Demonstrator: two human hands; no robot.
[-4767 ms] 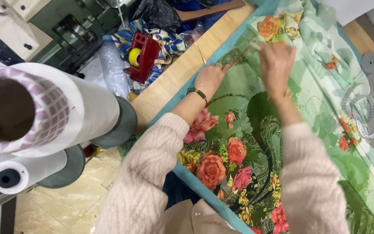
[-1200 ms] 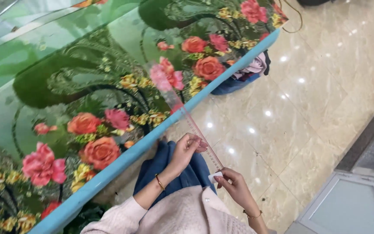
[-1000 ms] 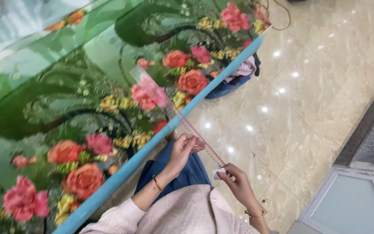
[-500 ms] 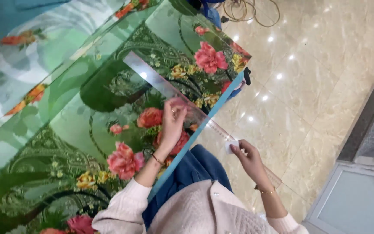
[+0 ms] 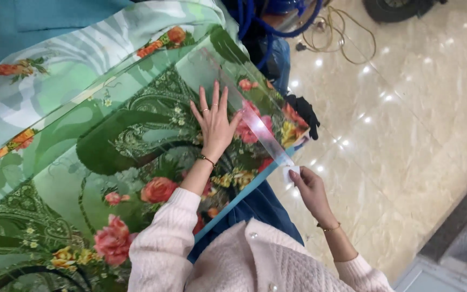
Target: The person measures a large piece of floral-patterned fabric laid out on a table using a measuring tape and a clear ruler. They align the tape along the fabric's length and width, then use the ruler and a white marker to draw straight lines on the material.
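Observation:
A green floral fabric (image 5: 109, 157) with red roses lies spread over the table, its blue edge running along my lap. My left hand (image 5: 214, 124) rests flat on it with fingers spread, pressing beside a long clear plastic ruler (image 5: 244, 111) that lies diagonally across the cloth. My right hand (image 5: 309, 189) is off the table edge and pinches a small white piece, probably chalk (image 5: 290, 173), at the ruler's near end.
A blue hose (image 5: 277, 21) and a coiled yellowish cord (image 5: 341, 32) lie on the glossy beige tiled floor (image 5: 395, 135) at the top. Dark cloth (image 5: 301, 111) hangs at the table corner. A grey ledge (image 5: 460, 238) is at the lower right.
My view has swung along the fabric. My left hand has slid forward and flattened on the cloth beside the ruler, and my right hand has come up to the ruler's near end.

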